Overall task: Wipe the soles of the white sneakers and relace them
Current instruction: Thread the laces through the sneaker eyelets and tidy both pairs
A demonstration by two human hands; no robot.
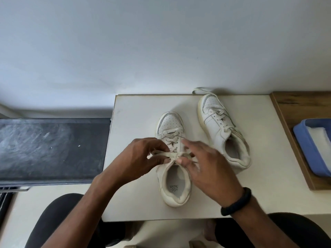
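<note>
Head view: at the middle of the white worktop [136, 113] one white sneaker [170, 122] stands upright, toe toward 12 o'clock. The left hand [143, 154] pinches one end of its lace [172, 154] at the sneaker's 9 o'clock side. The right hand [211, 169] (a black wristband [236, 203] circles its wrist) pinches the other end at 3 o'clock, and the strands cross between them. The second sneaker [218, 129] sits apart at 2 o'clock, laced. A blue tray [304, 140] lies at 3 o'clock.

Blue tray [304, 145], dark slab [52, 149]
</note>
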